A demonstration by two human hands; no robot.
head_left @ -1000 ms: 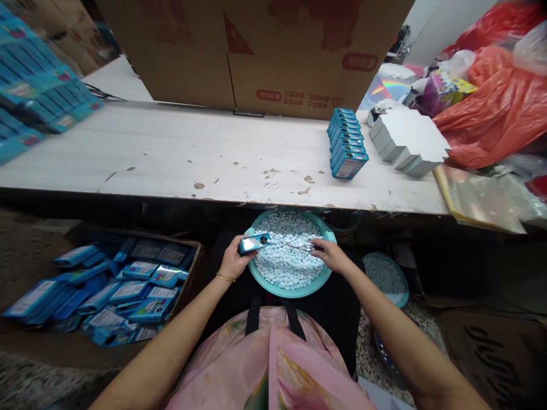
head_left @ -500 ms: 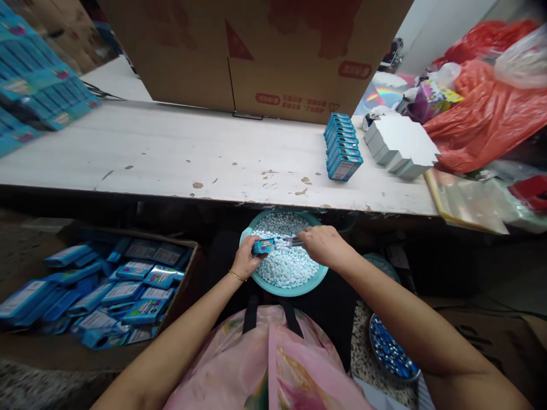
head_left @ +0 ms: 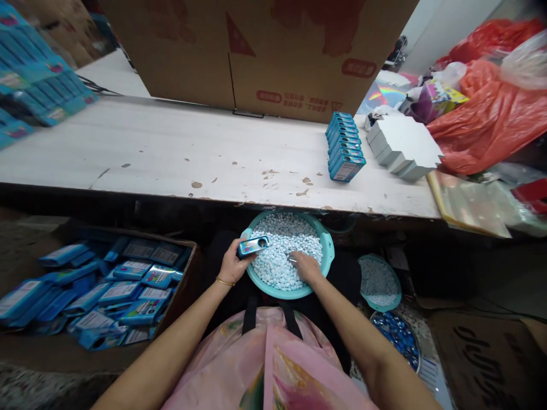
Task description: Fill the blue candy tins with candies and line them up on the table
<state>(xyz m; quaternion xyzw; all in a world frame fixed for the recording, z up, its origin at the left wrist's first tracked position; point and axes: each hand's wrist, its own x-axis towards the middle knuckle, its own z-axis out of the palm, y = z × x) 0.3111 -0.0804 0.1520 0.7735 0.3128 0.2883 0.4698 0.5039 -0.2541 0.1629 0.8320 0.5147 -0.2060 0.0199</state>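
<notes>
I see my left hand clamped on a small blue printed box over the left rim of a round turquoise plastic basin.
White pellets fill it; my right hand touches them, finger closure unclear to me. Left, a brown cardboard carton holds blue boxes; right, a smaller turquoise basin holds pale pellets.

OK so one big basin of pale pellets can be counted, and two hands are seen at it, left hand and right hand. One blue pack is held at its left rim. To its right, one smaller basin is spotted. To its left, one carton is filled with packs, too jumbled to be counted.
</notes>
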